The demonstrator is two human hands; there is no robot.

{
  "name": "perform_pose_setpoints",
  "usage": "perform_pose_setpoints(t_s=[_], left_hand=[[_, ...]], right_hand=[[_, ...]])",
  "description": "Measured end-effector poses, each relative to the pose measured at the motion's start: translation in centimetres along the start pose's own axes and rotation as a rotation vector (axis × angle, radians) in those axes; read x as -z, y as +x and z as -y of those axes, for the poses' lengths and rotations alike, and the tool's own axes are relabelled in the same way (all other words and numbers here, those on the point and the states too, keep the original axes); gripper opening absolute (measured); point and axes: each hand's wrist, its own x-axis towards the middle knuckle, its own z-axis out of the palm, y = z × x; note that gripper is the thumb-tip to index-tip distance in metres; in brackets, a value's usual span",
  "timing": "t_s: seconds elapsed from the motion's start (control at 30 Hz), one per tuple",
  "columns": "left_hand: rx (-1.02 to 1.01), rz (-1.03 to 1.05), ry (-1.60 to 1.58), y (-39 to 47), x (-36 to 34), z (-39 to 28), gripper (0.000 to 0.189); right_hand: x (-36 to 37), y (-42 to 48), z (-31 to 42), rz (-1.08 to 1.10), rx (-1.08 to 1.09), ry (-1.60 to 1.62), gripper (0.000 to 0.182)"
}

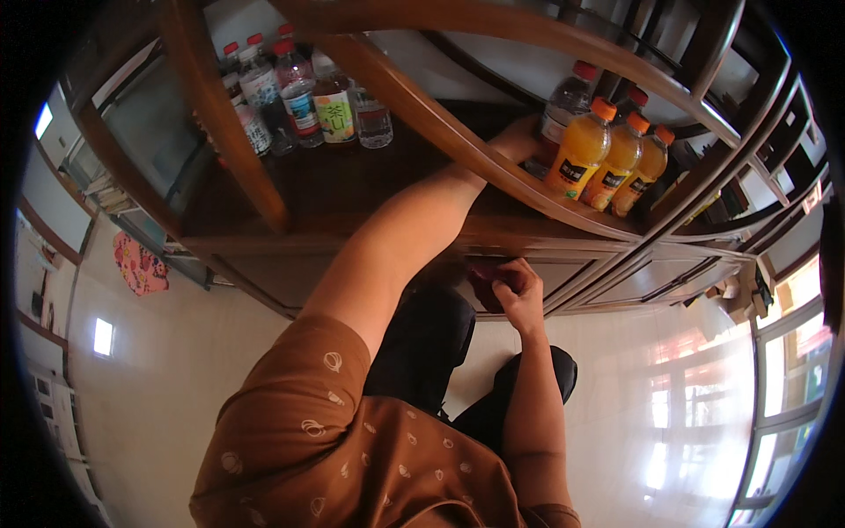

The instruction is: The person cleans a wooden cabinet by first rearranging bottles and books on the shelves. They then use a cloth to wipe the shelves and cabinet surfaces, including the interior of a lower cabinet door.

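My left hand [518,140] reaches past a curved wooden strut [422,109] into the dark wooden cabinet. It grips the left side of a clear plastic bottle with a red cap [569,99]; its fingers are mostly hidden by the bottle. Just in front of that bottle stand three orange juice bottles with orange caps [581,152], upright in a close row. Lower down, before the cabinet's lower front, my right hand [521,290] holds a bunched dark red cloth [487,287].
Several drink bottles [304,109] stand together at the shelf's left, behind another upright [218,119]. The wooden shelf [409,175] spans between the two groups. My knees [429,343] are close to the cabinet. A pink patterned cloth [140,264] hangs at far left; windows [789,369] are at right.
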Motion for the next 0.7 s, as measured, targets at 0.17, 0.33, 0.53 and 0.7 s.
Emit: perform_pose_setpoints(t_s=[0.17,0.33,0.53,0.7], left_hand=[[-0.085,-0.081,0.328,-4.1,5.0,-3.0,0.068],[-0.146,-0.214,0.175,-6.3,10.8,-2.0,0.053],[-0.206,-0.323,0.276,-8.5,14.2,0.1,0.073],[-0.161,-0.647,0.474,-9.0,14.0,2.4,0.073]], right_hand=[[0.6,-0.1,-0.2,0.005,-0.132,0.099,0.017],[-1.6,-0.9,3.7,0.041,0.224,-0.248,0.028],[-7.6,3.0,12.6,-0.025,0.468,-0.374,0.029],[-8.6,12.4,10.4,-0.101,0.123,-0.465,0.062]])
